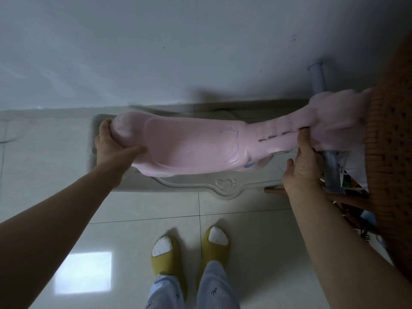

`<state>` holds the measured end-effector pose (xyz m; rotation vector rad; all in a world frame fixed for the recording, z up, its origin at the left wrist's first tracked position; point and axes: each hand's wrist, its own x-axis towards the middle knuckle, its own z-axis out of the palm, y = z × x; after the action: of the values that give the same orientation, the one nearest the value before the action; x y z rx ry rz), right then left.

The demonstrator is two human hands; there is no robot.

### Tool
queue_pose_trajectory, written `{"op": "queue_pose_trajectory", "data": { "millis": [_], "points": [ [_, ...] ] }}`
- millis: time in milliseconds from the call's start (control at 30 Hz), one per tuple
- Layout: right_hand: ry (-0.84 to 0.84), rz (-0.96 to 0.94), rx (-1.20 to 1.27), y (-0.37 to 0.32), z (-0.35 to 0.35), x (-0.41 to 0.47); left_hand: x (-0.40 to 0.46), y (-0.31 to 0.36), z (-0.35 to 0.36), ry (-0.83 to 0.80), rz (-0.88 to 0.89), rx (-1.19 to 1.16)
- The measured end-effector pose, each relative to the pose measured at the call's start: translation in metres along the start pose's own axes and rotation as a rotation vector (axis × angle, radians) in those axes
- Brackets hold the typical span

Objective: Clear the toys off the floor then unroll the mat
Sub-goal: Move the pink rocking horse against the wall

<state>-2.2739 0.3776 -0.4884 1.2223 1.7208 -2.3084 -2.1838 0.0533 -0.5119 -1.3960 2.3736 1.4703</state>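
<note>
A: Arms, upper limbs of figure?
B: Bare from forearm to left hand (113, 146) and right hand (301, 168); no sleeves, watch, rings or bands visible.

A: Legs, at bottom edge of view?
B: Clad in pale blue-grey ribbed trousers (211, 286), loose at the hem, marked with small dark cursive motifs scattered over the fabric.

A: Feet?
B: Shod in olive-yellow slippers (166, 257), thick, rounded and open-toed; white socks (217, 236) showing through each toe opening, left sock with a tiny dark speck.
</note>
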Motion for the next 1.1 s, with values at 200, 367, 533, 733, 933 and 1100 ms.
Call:
{"op": "queue_pose_trajectory", "data": {
  "millis": [200,367,533,733,933,1100],
  "points": [
    [-0.026,0.100,-0.097,-0.002,-0.007,0.000,-0.008,0.005,-0.005,-0.056,-0.026,-0.016],
    [-0.085,0.195,-0.242,-0.010,-0.011,-0.036,-0.037,0.021,-0.024,-0.066,-0.056,-0.021],
    [-0.131,0.152,-0.287,-0.035,-0.012,-0.098,-0.081,0.052,-0.060,-0.099,-0.107,-0.082],
    [-0.216,0.008,-0.341,-0.087,-0.011,-0.170,-0.134,0.100,-0.111,-0.154,-0.069,-0.164],
    [-0.244,-0.167,-0.475,-0.136,-0.016,-0.219,-0.169,0.152,-0.160,-0.172,-0.021,-0.271],
    [-0.250,-0.225,-0.551,-0.169,-0.021,-0.248,-0.196,0.178,-0.196,-0.184,0.017,-0.323]
  ]
}}
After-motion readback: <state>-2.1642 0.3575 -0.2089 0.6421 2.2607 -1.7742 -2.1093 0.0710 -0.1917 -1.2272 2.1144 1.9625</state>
